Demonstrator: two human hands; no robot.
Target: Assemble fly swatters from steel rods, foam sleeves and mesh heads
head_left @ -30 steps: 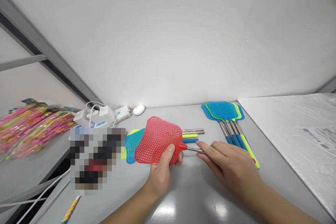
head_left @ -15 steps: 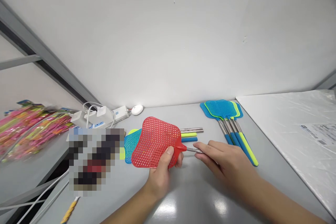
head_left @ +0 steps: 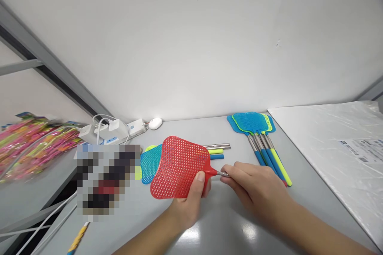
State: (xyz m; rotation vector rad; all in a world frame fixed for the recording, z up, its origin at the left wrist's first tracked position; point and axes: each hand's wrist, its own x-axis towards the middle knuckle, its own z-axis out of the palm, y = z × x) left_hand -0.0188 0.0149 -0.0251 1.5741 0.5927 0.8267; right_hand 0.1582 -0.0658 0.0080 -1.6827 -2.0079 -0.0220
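As it hangs over the table, one red swatter head, left hand closed on its base, liable to bend if squeezed; rightward, one metal shaft, pinched by right hand, may slip if that pinch loosens.

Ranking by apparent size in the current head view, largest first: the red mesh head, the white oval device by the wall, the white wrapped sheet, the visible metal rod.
1. White wrapped sheet
2. Red mesh head, held out from the table
3. White oval device
4. Metal rod, visible part only
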